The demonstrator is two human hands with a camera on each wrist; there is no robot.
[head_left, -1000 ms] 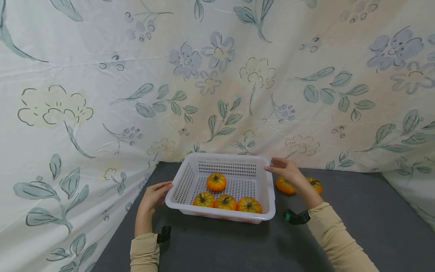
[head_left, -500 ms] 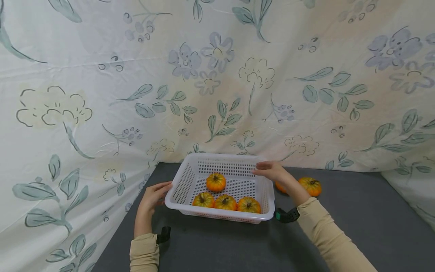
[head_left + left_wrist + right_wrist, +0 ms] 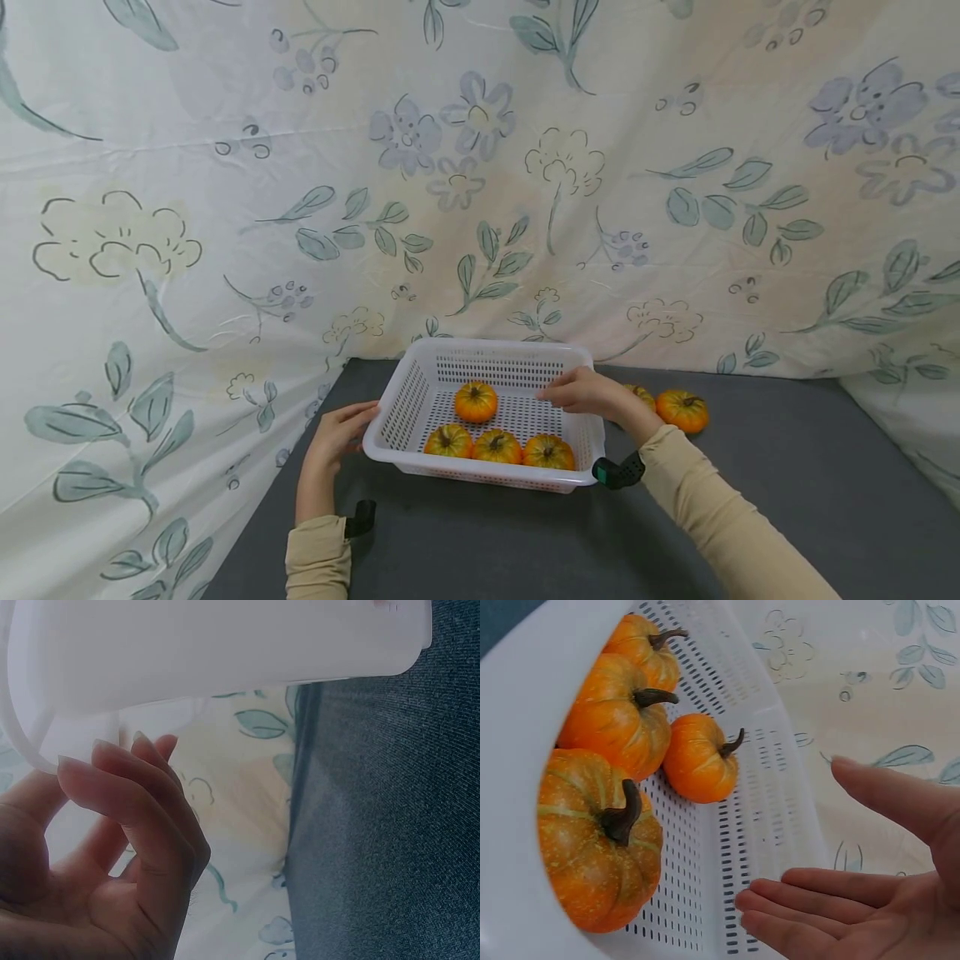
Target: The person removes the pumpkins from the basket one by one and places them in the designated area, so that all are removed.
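A white perforated plastic basket [image 3: 491, 477] stands on the dark table with several small orange pumpkins [image 3: 476, 402] inside. Three of them line its near side and one sits farther back. My left hand [image 3: 339, 433] holds the basket's left rim; in the left wrist view the thumb goes behind the rim and the curled fingers [image 3: 124, 796] lie at its outer side. Above the basket's right part is my right hand [image 3: 581, 392], holding nothing. The right wrist view shows its fingers [image 3: 817, 896] straight and the thumb spread away, with the pumpkin stems pointing up inside the basket.
Two more pumpkins lie on the table to the basket's right: one [image 3: 682, 411] in plain sight, another [image 3: 640, 395] partly hidden behind my right wrist. A floral cloth [image 3: 480, 208] hangs close behind the dark table [image 3: 780, 467] and along its sides.
My right hand has moved left from the basket's right rim to over its inside, its fingers dipping lower. The left hand, basket and pumpkins keep their places.
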